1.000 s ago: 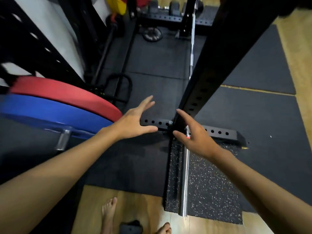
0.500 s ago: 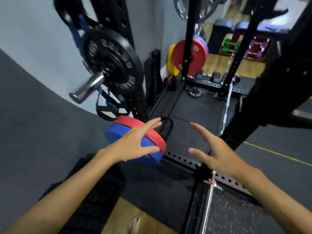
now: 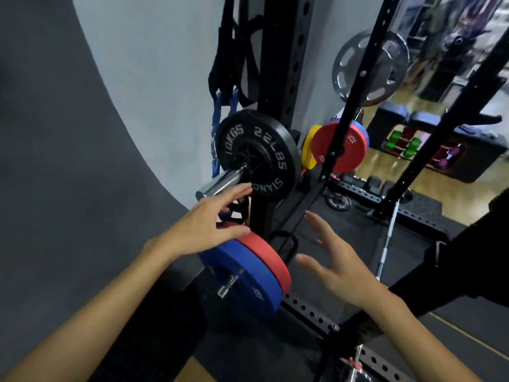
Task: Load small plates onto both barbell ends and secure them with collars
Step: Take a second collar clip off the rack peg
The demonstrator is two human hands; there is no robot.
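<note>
Hands raised before rack-stored plates.
Left hand (image 3: 203, 227) and right hand (image 3: 334, 260) were both open, gripping nothing; black 10 kg plate (image 3: 257, 153) sat on chrome peg (image 3: 220, 184) at frame centre, above blue plate (image 3: 242, 274).

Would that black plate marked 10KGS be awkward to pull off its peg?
Probably heavy for its size: the black plate looks like cast metal. Its smooth rim offers little grip, so both open hands, left hand and right hand, seem wise. Set on edge, it might roll.

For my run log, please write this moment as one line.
left hand: open, reaching toward black iron 10 kg plate on chrome peg | right hand: open, empty | collars: none seen
</note>
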